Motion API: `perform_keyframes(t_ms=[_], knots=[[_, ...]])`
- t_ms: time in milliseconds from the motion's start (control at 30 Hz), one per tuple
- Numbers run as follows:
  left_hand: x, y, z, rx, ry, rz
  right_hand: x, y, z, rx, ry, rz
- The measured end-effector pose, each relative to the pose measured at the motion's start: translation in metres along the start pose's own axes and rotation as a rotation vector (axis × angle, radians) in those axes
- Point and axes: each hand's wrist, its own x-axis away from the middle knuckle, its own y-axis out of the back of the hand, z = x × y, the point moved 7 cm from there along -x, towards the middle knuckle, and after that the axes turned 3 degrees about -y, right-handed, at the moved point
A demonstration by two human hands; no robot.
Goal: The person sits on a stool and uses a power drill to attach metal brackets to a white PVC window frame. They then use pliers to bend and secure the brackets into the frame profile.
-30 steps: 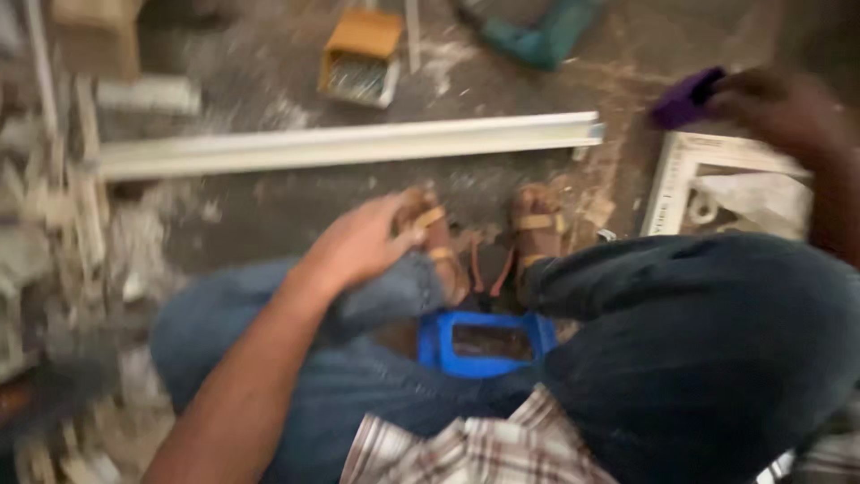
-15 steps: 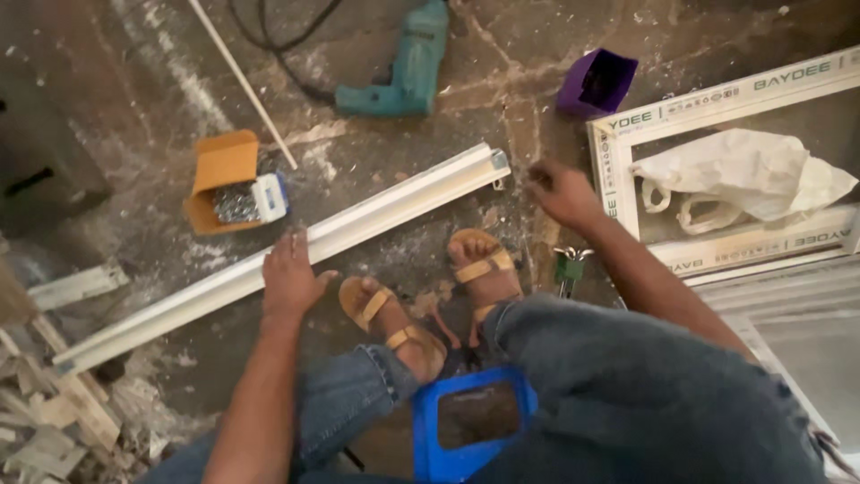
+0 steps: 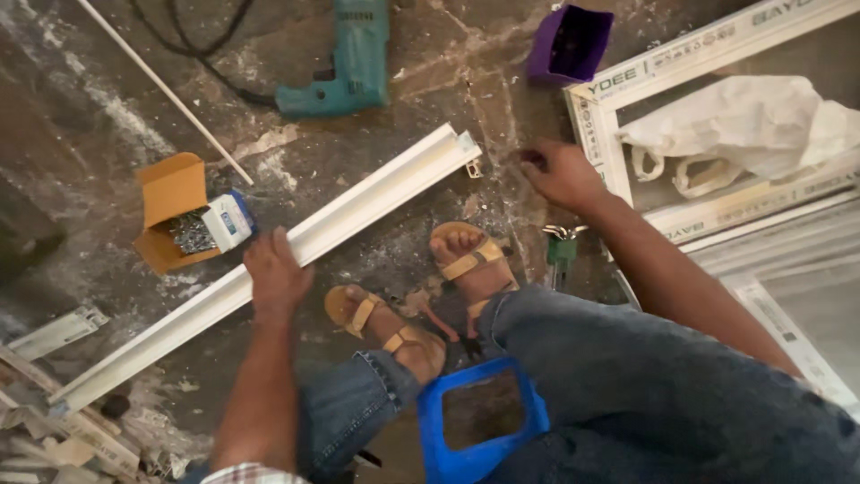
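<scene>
I sit on a blue stool (image 3: 479, 421) with my sandalled feet on a dusty concrete floor. My left hand (image 3: 274, 273) rests on a long white plastic profile (image 3: 358, 206) that lies slanted across the floor in front of me. My right hand (image 3: 560, 170) is down at the floor just past the profile's right end, fingers pinched together on something small that I cannot make out. Beside my right foot lies a small green-handled tool (image 3: 562, 246).
A teal electric drill (image 3: 349, 63) with its black cord lies at the top. An open orange box of screws (image 3: 184, 220) sits left of the profile. A purple cup (image 3: 570, 43), a white window frame (image 3: 618, 99) and a white plastic bag (image 3: 743, 125) are on the right. Offcuts pile at bottom left.
My left hand has come down from my foot onto the white profile. My right hand has dropped from near the purple cup to the floor by the profile's end.
</scene>
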Motion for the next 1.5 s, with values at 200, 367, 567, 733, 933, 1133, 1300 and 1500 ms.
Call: perform_keyframes(t_ms=[200, 367, 567, 733, 933, 1133, 1300, 1500], knots=[[0.002, 0.027, 0.005, 0.219, -0.052, 0.079, 0.001, 0.020, 0.009, -0.138, -0.077, -0.044], [0.000, 0.024, 0.025, 0.284, 0.077, 0.396, 0.004, 0.018, 0.042, -0.082, -0.038, 0.015], [-0.018, 0.010, 0.020, 0.276, -0.029, 0.545, 0.005, 0.026, 0.082, -0.015, 0.045, 0.122], [-0.019, -0.013, 0.013, 0.360, 0.171, 0.840, -0.003, 0.044, 0.104, -0.009, 0.097, 0.132], [-0.030, -0.032, 0.001, 0.496, 0.210, 0.807, -0.013, 0.029, 0.100, -0.205, -0.185, 0.305], [-0.036, -0.037, -0.007, 0.388, 0.115, 0.740, -0.019, 0.024, 0.110, -0.584, -0.149, 0.228], [-0.035, -0.036, -0.007, 0.355, 0.243, 0.788, -0.019, 0.033, 0.109, -0.333, -0.096, 0.139], [-0.041, -0.035, -0.003, 0.423, 0.238, 0.694, -0.013, 0.033, 0.090, -0.262, -0.140, 0.147]])
